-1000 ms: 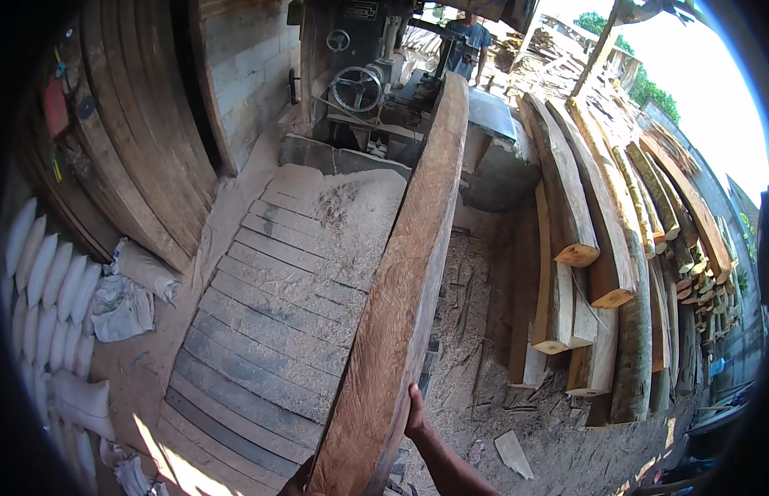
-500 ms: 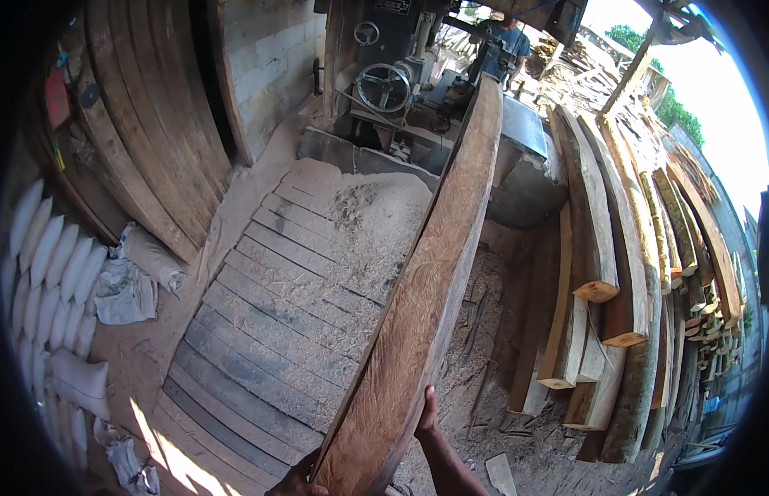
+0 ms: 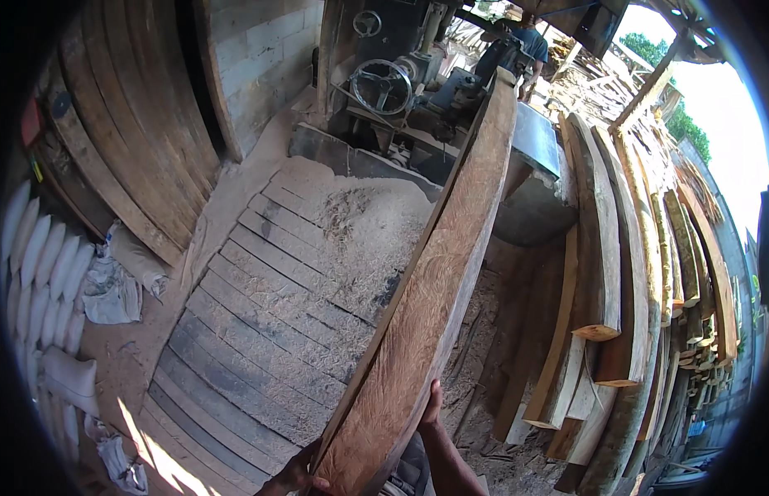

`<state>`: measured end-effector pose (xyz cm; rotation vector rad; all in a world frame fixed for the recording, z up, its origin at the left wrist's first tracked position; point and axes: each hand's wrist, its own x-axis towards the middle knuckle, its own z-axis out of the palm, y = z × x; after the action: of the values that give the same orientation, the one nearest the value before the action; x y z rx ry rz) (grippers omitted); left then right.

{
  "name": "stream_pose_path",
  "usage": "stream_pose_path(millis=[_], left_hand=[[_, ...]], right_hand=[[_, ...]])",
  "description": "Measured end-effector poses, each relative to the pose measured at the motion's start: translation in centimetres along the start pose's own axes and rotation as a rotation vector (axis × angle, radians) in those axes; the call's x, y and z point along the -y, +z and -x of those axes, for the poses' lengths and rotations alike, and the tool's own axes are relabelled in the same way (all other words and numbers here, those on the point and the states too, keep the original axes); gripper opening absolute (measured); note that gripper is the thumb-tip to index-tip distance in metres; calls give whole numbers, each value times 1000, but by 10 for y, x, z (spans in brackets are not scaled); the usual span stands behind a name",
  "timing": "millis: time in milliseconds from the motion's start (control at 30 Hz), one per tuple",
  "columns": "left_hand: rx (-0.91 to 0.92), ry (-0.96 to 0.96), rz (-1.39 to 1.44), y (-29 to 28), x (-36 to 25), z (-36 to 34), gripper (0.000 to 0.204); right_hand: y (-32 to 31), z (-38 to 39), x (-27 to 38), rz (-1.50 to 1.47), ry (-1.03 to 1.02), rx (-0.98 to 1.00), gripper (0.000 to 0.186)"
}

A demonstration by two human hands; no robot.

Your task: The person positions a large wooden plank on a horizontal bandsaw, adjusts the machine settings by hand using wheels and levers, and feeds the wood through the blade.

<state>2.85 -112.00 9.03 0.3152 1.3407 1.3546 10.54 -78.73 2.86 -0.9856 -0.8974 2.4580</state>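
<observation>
A long, rough-sawn wooden beam (image 3: 434,289) runs from the lower edge up to the sawing machine (image 3: 383,87) with its hand wheels. My left hand (image 3: 302,469) is wrapped around the beam's near end on the left, thumb on the wood. My right hand (image 3: 430,407) grips its right side a little higher up, fingers partly hidden. At the far end of the beam, beside the machine, another person (image 3: 533,54) in a blue shirt stands, partly hidden; their grip cannot be made out. A flat metal plate (image 3: 537,136) lies right of the beam's far part.
Stacked timbers (image 3: 599,264) fill the right side. Upright planks (image 3: 136,132) lean at the left, above piled white sacks (image 3: 54,273) and crumpled bags (image 3: 112,289). Sawdust (image 3: 351,215) covers the slatted floor (image 3: 244,364) beside the beam. A block wall (image 3: 252,74) stands by the machine.
The beam's far end has moved rightward relative to the machine, with both my hands still on it. The view has shifted slightly. The other person is now more behind the machine's parts.
</observation>
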Motion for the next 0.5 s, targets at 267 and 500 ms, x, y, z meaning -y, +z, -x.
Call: stream_pose_path(millis=[267, 500], left_hand=[[-42, 47, 39, 0, -43, -93, 116], [-46, 42, 13, 13, -119, -177, 116]], right_hand=[[17, -85, 75, -27, -4, 20, 85], [18, -165, 145, -36, 15, 42, 87]])
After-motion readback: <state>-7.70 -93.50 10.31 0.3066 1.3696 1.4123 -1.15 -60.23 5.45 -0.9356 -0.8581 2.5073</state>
